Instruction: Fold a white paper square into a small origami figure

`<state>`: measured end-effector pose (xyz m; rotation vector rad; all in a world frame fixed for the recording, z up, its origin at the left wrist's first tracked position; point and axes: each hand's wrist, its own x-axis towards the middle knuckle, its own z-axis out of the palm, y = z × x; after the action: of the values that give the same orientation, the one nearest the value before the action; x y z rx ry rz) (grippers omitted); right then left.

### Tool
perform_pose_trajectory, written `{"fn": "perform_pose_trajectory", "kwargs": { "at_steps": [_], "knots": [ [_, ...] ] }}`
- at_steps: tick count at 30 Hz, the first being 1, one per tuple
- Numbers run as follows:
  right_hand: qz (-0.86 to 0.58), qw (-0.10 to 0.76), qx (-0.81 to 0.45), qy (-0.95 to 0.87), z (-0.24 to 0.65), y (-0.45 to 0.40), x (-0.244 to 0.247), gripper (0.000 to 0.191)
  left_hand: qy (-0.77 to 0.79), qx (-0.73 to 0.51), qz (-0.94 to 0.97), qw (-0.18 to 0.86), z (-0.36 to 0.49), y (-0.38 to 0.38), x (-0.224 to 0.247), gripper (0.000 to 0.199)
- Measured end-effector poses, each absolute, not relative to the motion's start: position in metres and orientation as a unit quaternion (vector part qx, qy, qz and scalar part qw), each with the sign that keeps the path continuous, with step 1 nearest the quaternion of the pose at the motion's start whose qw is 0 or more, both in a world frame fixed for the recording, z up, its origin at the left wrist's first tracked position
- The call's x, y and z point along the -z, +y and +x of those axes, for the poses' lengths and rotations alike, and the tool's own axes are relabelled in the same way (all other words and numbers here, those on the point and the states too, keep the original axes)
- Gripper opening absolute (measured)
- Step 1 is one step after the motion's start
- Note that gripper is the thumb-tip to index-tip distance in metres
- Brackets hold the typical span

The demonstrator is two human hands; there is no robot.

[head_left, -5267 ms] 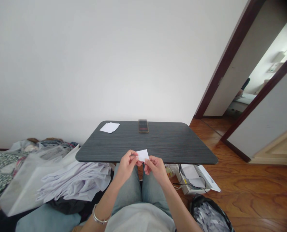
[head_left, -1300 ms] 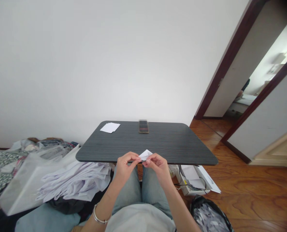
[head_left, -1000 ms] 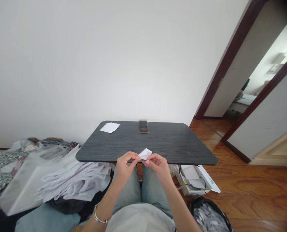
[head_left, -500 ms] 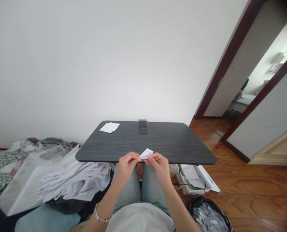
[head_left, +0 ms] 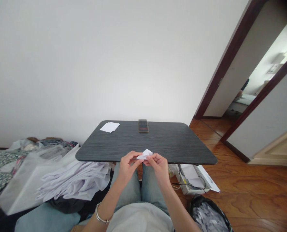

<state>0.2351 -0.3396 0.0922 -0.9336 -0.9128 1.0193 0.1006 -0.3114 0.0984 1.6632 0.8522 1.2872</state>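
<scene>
A small folded white paper is held between both hands at the front edge of the dark table. My left hand pinches its left side between thumb and fingers. On the right side, the thumb and fingers of my right hand are closed on the same paper. A few loose white sheets lie at the table's back left. Near the back middle edge sits a dark phone-like object, its face blurred.
White cloth and other fabrics are piled left of the table. Right of my legs are a white box with cables and a black bag of paper scraps. A doorway stands at the right.
My left hand has shifted slightly right, its fingers further over the paper. The folded paper has turned a little and looks flatter on its left side.
</scene>
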Motion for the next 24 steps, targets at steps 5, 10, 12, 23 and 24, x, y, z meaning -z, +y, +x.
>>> {"fn": "perform_pose_trajectory", "kwargs": {
  "at_steps": [5,10,12,23,24],
  "knots": [
    [-0.41,0.675,-0.457,-0.41,0.239,-0.339,-0.091,0.027,0.357,-0.512,0.681,0.383,0.106,-0.312,-0.105,0.013],
    [-0.404,0.685,-0.452,-0.403,0.241,-0.339,-0.094,0.026,0.358,-0.533,0.661,0.388,0.115,-0.314,-0.104,0.014],
    [-0.405,0.691,-0.447,-0.398,0.242,-0.339,-0.094,0.026,0.357,-0.54,0.649,0.399,0.119,-0.314,-0.103,0.015],
    [-0.403,0.695,-0.444,-0.397,0.242,-0.338,-0.088,0.029,0.356,-0.546,0.582,0.486,0.123,-0.313,-0.095,0.014],
    [-0.402,0.696,-0.443,-0.397,0.242,-0.338,-0.088,0.029,0.356,-0.546,0.575,0.493,0.123,-0.313,-0.095,0.013]
  ]
}}
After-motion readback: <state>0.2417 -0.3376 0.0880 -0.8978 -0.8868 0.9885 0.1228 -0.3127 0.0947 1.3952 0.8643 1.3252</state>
